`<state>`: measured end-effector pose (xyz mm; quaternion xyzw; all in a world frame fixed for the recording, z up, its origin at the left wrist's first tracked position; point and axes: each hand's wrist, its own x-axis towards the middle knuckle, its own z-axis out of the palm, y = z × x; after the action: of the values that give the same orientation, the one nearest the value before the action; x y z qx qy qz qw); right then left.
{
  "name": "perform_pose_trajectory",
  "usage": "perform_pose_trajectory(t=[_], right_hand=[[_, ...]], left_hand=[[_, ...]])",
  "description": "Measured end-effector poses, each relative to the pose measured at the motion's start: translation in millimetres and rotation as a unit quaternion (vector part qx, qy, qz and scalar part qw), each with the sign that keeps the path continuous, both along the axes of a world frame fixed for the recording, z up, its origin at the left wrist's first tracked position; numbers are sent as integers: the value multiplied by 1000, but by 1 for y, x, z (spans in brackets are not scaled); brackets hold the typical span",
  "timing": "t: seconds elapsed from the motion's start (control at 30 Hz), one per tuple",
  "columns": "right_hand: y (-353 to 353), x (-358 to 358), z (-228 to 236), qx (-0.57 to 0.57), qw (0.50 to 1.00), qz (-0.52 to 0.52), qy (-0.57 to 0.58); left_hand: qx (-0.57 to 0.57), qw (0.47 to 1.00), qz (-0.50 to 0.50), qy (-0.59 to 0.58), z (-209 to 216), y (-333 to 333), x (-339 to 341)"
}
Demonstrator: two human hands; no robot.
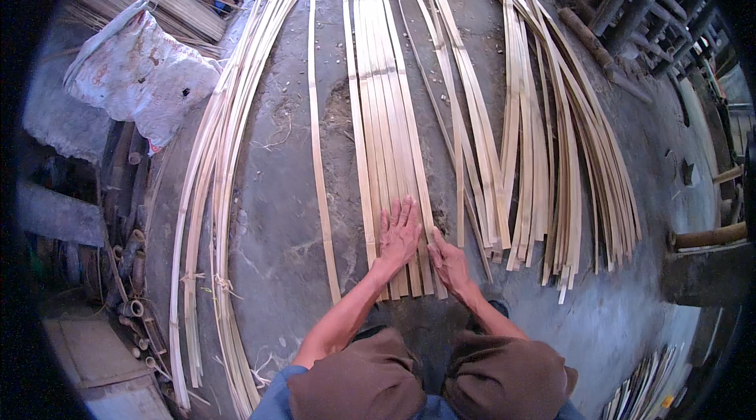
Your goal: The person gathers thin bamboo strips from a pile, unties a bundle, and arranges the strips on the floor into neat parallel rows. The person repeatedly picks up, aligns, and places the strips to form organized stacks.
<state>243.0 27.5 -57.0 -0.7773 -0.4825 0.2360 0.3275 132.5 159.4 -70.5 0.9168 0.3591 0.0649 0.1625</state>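
A row of long, pale bamboo strips (376, 105) lies side by side on the floor in front of me, with its near ends between my feet. My left hand (400, 236) rests flat across the row near those ends, its fingers stretched out. At the row's right edge, my right hand (449, 264) has its thumb and fingers closed about the outermost bamboo strip (415, 140); its lower fingers are partly hidden. One single strip (316, 136) lies apart, to the left of the row.
A tied bundle of strips (206, 176) lies at left, beside a white sack (146, 74). Fanned strips (563, 144) spread at right. Bamboo poles (135, 310) are stacked at far left, and a dark rack (646, 3) stands at upper right. More strips (646, 384) lie at lower right.
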Motion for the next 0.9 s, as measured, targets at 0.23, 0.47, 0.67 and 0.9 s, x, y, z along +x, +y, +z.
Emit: perform_pose_trajectory(t=[0.23,0.47,0.67,0.9], right_hand=[[0,-15,49,8,982,-128,140],[-5,-28,73,175,979,-83,64],[15,-38,57,118,973,-104,171],[34,-65,65,33,945,-104,309]], left_hand=[[-16,989,52,-140,20,3,-3],[-125,937,289,-151,37,34,-46],[-228,919,224,-231,29,43,-54],[-197,899,238,-311,45,38,-49]])
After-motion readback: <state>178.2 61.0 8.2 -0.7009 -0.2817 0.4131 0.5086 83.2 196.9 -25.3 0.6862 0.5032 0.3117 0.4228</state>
